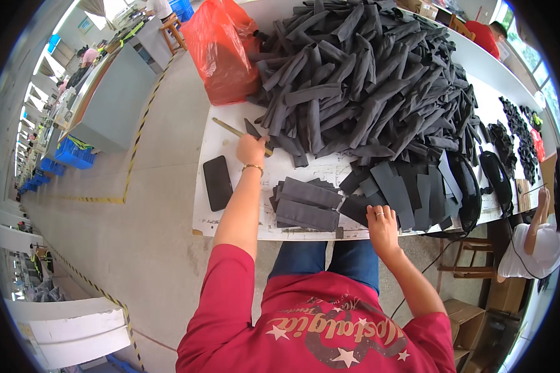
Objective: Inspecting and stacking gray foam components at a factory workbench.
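Note:
My left hand [251, 150] is closed over a thin yellowish stick [225, 127] at the table's left side; the stick shows on both sides of the fist. A narrow dark strip [252, 129] sticks out beyond these fingers, and whether they hold it too is hidden. Near the front edge, the bent fingers of my right hand [382, 227] press together on the edge of a dark grey fabric piece [356, 209]. Left of it lie stacked flat dark fabric pieces [308, 214]. More loose pieces [392, 189] overlap beyond and right of my right hand.
A large heap of dark folded fabric strips [367, 81] covers the far table. A red plastic bag [221, 56] stands at its left, and a black phone [218, 183] lies nearer. Black curved items [463, 193] lie right. Another person [532, 248] sits at the right.

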`<state>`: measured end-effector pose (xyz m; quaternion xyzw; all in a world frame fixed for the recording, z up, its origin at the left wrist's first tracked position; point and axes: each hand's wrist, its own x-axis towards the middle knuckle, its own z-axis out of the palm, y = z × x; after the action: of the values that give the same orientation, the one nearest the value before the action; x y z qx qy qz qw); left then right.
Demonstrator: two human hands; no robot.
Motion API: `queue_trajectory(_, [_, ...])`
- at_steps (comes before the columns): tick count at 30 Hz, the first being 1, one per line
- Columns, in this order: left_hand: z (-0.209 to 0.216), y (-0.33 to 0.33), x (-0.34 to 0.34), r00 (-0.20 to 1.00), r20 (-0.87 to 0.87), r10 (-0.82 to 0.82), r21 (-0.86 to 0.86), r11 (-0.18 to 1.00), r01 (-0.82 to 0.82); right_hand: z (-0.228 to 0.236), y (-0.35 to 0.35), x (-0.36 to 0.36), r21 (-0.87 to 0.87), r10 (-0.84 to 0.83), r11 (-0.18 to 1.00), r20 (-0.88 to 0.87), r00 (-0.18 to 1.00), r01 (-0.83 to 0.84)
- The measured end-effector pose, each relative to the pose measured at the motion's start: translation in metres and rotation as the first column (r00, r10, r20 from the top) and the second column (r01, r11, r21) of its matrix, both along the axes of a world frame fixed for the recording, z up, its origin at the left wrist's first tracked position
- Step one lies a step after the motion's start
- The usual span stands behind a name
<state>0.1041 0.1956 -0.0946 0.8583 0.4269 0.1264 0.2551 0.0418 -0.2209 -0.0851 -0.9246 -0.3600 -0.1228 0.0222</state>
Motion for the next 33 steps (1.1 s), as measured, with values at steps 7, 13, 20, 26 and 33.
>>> queue_trajectory(7, [-0.011,0.01,-0.023,0.887,0.429,0.173,-0.422,0.906,0.028,0.026,0.007,-0.006,0.121,0.083,0.99,-0.116,0.99,-0.069])
queue_trajectory(13, [0.005,-0.015,-0.049,0.686,0.639,0.348,-0.679,0.675,0.289,0.008,0.007,0.012,0.316,0.026,0.945,-0.334,0.942,0.085])
queue_trajectory(20, [0.044,-0.04,-0.078,0.537,0.667,0.516,-0.745,0.46,0.483,0.019,0.019,-0.017,0.168,-0.061,0.983,-0.107,0.992,0.078])
queue_trajectory(26, [0.049,-0.067,-0.086,0.569,0.6,0.563,-0.775,0.23,0.589,-0.001,0.02,-0.021,-0.09,0.008,0.996,0.113,0.994,0.002])
queue_trajectory(33, [0.041,-0.075,-0.088,0.547,0.564,0.619,-0.769,0.152,0.62,0.01,0.005,-0.008,0.026,0.134,0.991,-0.018,0.991,-0.134])
